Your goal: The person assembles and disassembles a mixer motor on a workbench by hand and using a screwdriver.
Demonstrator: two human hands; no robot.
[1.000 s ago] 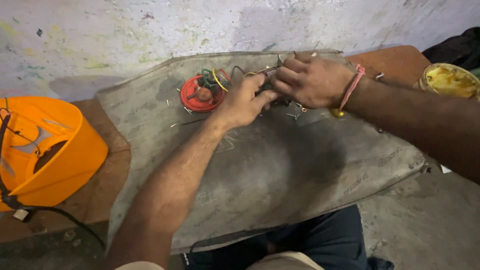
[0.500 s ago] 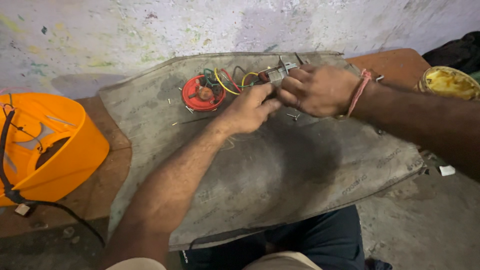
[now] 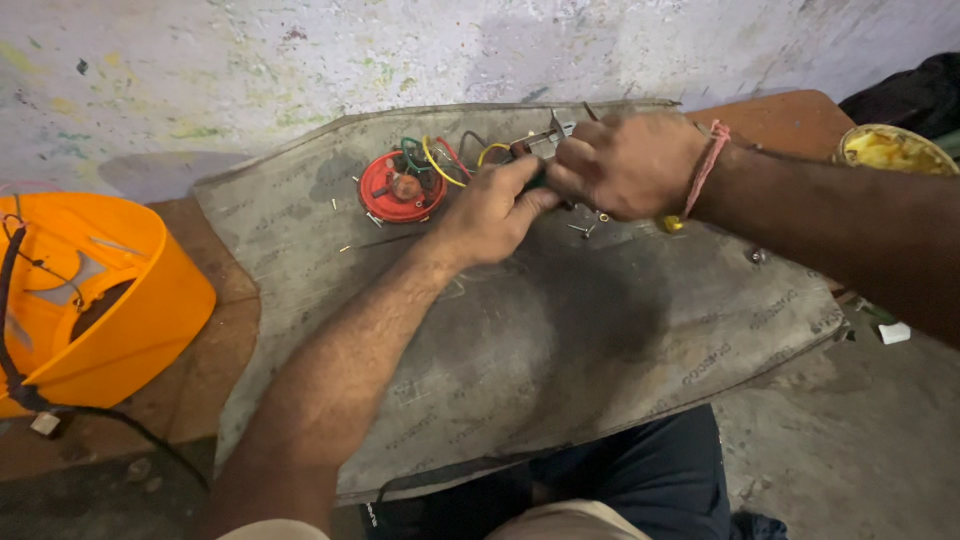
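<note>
A round red part (image 3: 401, 187) with green, yellow and red wires (image 3: 440, 160) lies at the far side of a grey rubber mat (image 3: 560, 330). My left hand (image 3: 490, 208) and my right hand (image 3: 625, 165) meet just right of it, both closed around a small metal tool or component (image 3: 545, 137) at the wires' end. Only its tip shows above my fingers. A pink thread band (image 3: 705, 165) circles my right wrist. Small screws (image 3: 585, 230) lie on the mat under my hands.
An orange plastic housing (image 3: 95, 300) with a black cable (image 3: 90, 415) sits at the left on the brown board. A yellow dish (image 3: 890, 150) stands at the far right. A stained wall runs behind. My dark trousers (image 3: 640, 480) show below the mat.
Both hands have stayed together by the wires. The wires and red part show a little more as my hands shifted slightly right.
</note>
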